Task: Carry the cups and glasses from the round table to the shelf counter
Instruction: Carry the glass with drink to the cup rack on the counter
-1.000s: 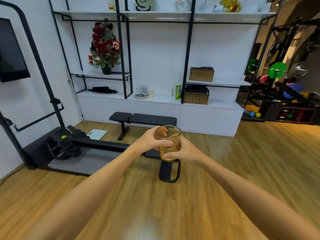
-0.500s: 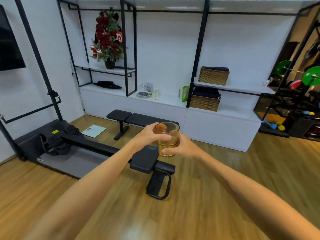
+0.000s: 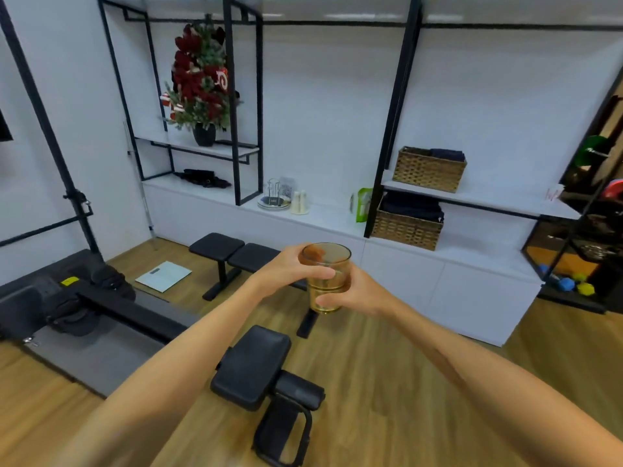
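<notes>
An amber-tinted drinking glass (image 3: pixel 326 281) is held upright in front of me with both hands. My left hand (image 3: pixel 290 271) grips its upper part from the left, thumb across the front. From the right, my right hand (image 3: pixel 354 291) wraps the lower part. Ahead stands the white shelf counter (image 3: pixel 330 220) under a black metal frame. On the counter sit a small glass rack on a round tray (image 3: pixel 274 197) and two pale cups (image 3: pixel 299 203). The round table is out of view.
A black workout bench (image 3: pixel 251 365) stands on the wooden floor between me and the counter. A rowing machine (image 3: pixel 77 305) and a white scale (image 3: pixel 163 276) lie at left. Wicker baskets (image 3: pixel 406 229) and a green pack (image 3: pixel 362 205) sit on the counter; dumbbells (image 3: pixel 569 284) at right.
I have walked closer to the shelf counter, which now looms larger. Both hands keep the same grip on the glass.
</notes>
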